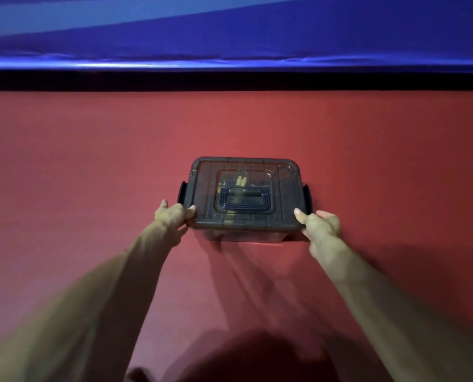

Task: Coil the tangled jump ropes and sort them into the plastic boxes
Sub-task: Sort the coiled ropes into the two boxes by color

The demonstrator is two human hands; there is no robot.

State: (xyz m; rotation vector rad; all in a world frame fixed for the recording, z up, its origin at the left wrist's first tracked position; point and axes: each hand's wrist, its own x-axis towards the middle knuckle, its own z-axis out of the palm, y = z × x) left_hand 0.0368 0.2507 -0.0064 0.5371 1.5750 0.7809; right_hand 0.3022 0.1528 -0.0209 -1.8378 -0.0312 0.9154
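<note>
Centre of the red tabletop: I've got one smoky see-through plastic box in front of me, lid on, well short of the far edge.
Box axis: long side runs left to right across my view, short side points away from me.
Lid: dark tinted, seated square on the box, with moulded ribs round a sunken middle panel.
Handle: dark blue, folded flat in that panel, grip bar on my side.
Latches: a dark clip on each short end, left clip and right clip.
Writing: too dim to read any on the lid or walls.
Contents: pale yellowish pieces show through the lid; what they are I cannot tell.
Left hand: holding the box's near left corner, thumb on the lid, fingers curled round the edge just below the left clip.
Right hand: holding the near right corner the same way, thumb tip on the lid, fingers wrapped down the side.
Base: whether it sits flat on the tabletop I cannot tell; shadow lies under the near edge.
Behind: a shiny blue sheet hangs past the far edge.
</note>
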